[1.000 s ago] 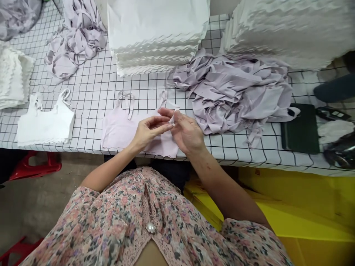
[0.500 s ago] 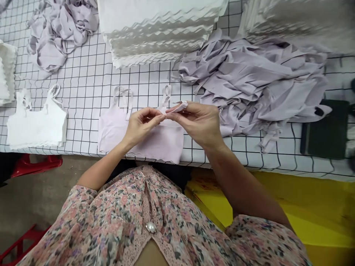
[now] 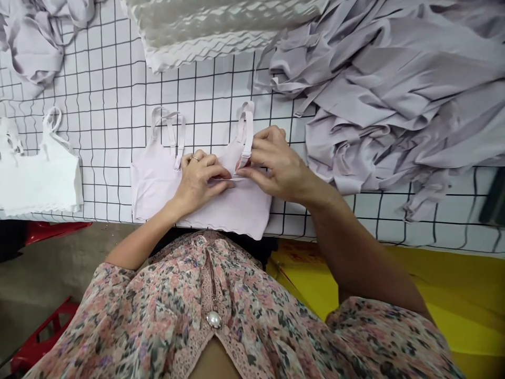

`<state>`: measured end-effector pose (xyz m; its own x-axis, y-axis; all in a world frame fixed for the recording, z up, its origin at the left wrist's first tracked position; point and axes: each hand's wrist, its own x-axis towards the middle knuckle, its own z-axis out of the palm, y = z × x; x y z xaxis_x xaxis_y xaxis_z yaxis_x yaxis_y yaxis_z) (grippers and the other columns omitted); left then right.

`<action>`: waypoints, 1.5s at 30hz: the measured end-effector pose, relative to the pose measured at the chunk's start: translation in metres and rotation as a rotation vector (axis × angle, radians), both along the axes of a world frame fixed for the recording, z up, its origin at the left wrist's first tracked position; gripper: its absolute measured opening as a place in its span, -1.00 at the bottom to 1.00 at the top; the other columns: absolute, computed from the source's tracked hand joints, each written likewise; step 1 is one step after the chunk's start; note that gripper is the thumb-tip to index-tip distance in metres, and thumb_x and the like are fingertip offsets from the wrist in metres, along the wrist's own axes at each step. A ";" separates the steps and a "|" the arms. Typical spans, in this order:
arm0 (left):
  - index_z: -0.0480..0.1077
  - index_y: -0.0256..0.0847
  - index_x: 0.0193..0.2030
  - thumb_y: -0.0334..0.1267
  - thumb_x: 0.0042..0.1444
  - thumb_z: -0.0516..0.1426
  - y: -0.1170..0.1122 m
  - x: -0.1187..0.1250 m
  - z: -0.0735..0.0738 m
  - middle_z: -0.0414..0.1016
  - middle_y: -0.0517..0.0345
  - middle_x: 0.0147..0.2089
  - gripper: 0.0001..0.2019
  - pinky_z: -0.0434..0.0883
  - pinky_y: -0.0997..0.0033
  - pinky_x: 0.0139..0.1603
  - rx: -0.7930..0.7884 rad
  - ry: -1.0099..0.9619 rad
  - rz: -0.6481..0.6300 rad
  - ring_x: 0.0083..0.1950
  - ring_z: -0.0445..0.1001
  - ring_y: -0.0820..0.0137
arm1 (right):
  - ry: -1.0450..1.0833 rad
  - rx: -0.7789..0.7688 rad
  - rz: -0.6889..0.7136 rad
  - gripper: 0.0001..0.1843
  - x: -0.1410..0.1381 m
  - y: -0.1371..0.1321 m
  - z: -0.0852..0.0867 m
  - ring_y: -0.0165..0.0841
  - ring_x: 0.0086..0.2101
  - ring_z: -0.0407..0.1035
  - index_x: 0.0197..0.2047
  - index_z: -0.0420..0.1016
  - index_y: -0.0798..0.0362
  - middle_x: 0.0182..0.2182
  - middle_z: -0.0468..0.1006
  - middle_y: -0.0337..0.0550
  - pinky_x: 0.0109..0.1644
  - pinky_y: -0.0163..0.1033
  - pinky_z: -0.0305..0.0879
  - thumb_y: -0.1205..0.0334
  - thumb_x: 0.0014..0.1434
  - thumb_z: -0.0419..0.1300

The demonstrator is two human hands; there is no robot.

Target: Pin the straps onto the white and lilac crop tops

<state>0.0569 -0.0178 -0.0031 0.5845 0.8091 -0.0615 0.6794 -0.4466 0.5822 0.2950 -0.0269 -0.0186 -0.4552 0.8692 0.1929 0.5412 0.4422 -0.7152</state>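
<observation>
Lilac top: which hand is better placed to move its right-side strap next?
Probably the right hand: it's at that strap, while the left hand is over the middle of the top.

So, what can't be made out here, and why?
Head view:
Middle of the lilac bra top: hidden behind the left hand.
Left side of the white bra top: cut off by the left edge.
Far end of the wavy-edged white stack: cut off by the top edge.
Dark green object: right edge cuts it off.
</observation>
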 end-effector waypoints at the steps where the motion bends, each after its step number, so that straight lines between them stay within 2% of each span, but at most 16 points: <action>1: 0.68 -0.06 -0.18 -0.06 0.35 0.38 0.000 -0.001 -0.001 0.55 0.17 -0.21 -0.84 0.15 0.06 0.24 0.008 -0.013 -0.002 0.03 0.41 0.20 | -0.015 -0.003 0.018 -0.76 0.001 -0.001 -0.002 0.02 0.05 0.36 -0.22 0.60 -0.04 -0.22 0.54 -0.04 0.29 0.38 0.22 0.07 0.45 0.20; 6: 0.70 -0.02 -0.17 -0.03 0.39 0.34 -0.001 -0.003 -0.004 0.52 0.20 -0.27 -0.82 0.13 0.06 0.26 0.037 -0.055 -0.016 -0.02 0.39 0.25 | -0.013 -0.007 0.059 -0.69 0.002 -0.004 -0.003 0.02 0.09 0.33 -0.20 0.60 -0.04 -0.18 0.54 -0.05 0.34 0.41 0.12 0.02 0.51 0.14; 11: 0.70 -0.03 -0.18 -0.01 0.39 0.33 -0.001 -0.003 -0.003 0.54 0.20 -0.24 -0.80 0.12 0.04 0.28 0.036 -0.057 -0.029 -0.01 0.40 0.25 | 0.015 -0.037 0.102 -0.69 0.006 0.000 0.003 0.01 0.08 0.36 -0.17 0.62 -0.05 -0.20 0.53 -0.07 0.32 0.37 0.15 -0.01 0.51 0.16; 18: 0.70 -0.03 -0.19 -0.05 0.38 0.35 -0.001 -0.003 -0.002 0.54 0.22 -0.26 -0.84 0.12 0.06 0.28 0.049 -0.091 -0.032 -0.02 0.40 0.26 | -0.018 -0.051 0.152 -0.77 0.007 0.002 0.008 0.06 0.09 0.35 -0.14 0.64 -0.04 -0.20 0.54 -0.06 0.30 0.39 0.12 0.13 0.48 0.16; 24: 0.70 -0.01 -0.20 -0.05 0.37 0.35 0.001 -0.002 0.000 0.54 0.23 -0.25 -0.84 0.11 0.05 0.30 0.016 -0.064 -0.035 -0.02 0.39 0.26 | -0.012 -0.015 0.157 -0.78 0.007 0.001 0.008 0.01 0.07 0.35 -0.16 0.62 -0.02 -0.24 0.52 -0.07 0.26 0.28 0.15 0.17 0.48 0.15; 29: 0.69 -0.02 -0.20 -0.05 0.37 0.35 0.001 -0.002 0.001 0.53 0.22 -0.26 -0.84 0.11 0.04 0.31 0.006 -0.058 -0.035 -0.01 0.38 0.25 | -0.025 -0.018 0.172 -0.76 0.008 0.001 0.007 0.01 0.08 0.34 -0.18 0.59 -0.03 -0.24 0.54 -0.08 0.27 0.28 0.15 0.14 0.48 0.14; 36: 0.69 -0.02 -0.20 -0.06 0.38 0.33 0.002 -0.001 0.003 0.52 0.21 -0.26 -0.83 0.11 0.03 0.33 -0.016 -0.035 -0.045 0.00 0.38 0.24 | -0.049 -0.065 0.150 -0.71 0.004 0.002 0.005 0.09 0.16 0.33 -0.14 0.63 -0.08 -0.20 0.53 -0.05 0.33 0.38 0.12 0.09 0.49 0.10; 45: 0.62 -0.09 -0.23 -0.02 0.44 0.26 0.003 -0.001 -0.001 0.54 0.19 -0.25 -0.74 0.12 0.02 0.29 -0.015 -0.008 -0.071 -0.02 0.40 0.24 | 0.031 -0.074 0.064 -0.69 -0.012 -0.005 0.000 0.05 0.11 0.34 -0.14 0.66 -0.12 -0.20 0.53 -0.06 0.39 0.47 0.09 0.00 0.50 0.11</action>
